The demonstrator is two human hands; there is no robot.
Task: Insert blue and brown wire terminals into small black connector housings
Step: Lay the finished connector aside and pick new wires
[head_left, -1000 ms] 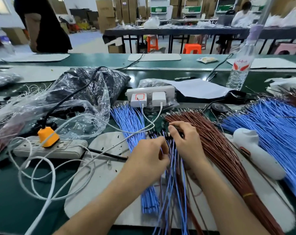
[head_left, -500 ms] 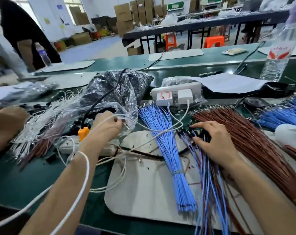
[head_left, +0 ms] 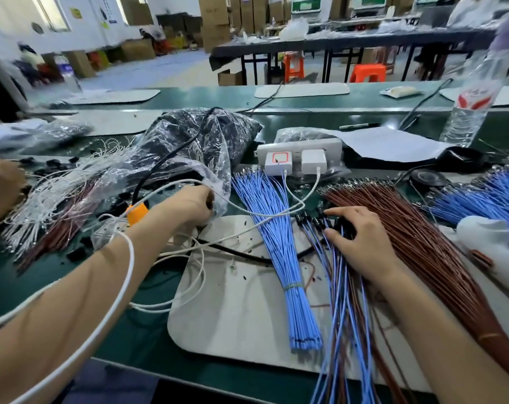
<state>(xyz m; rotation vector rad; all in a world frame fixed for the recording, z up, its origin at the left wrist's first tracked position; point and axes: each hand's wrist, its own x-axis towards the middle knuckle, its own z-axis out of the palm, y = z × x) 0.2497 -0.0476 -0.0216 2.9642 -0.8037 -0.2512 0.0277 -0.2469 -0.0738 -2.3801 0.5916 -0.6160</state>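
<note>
Right hand (head_left: 361,243): index finger and thumb curl around a cluster of small black connector housings (head_left: 320,221). The housings are matte and blocky and sit at the far end of a loose sheaf of thin blue and brown wires (head_left: 343,301), which runs toward the near edge.

Left hand (head_left: 189,208): the fingertips are hidden at the mouth of a crinkled clear plastic bag (head_left: 195,147); its grasp cannot be determined.

Between the hands, a banded blue wire bundle (head_left: 282,258) fans out on a smooth pale mat (head_left: 233,310). To the right lies a brown wire bundle (head_left: 407,237), with metal terminals at its far end. A white cable (head_left: 128,275) crosses the left forearm.
</note>
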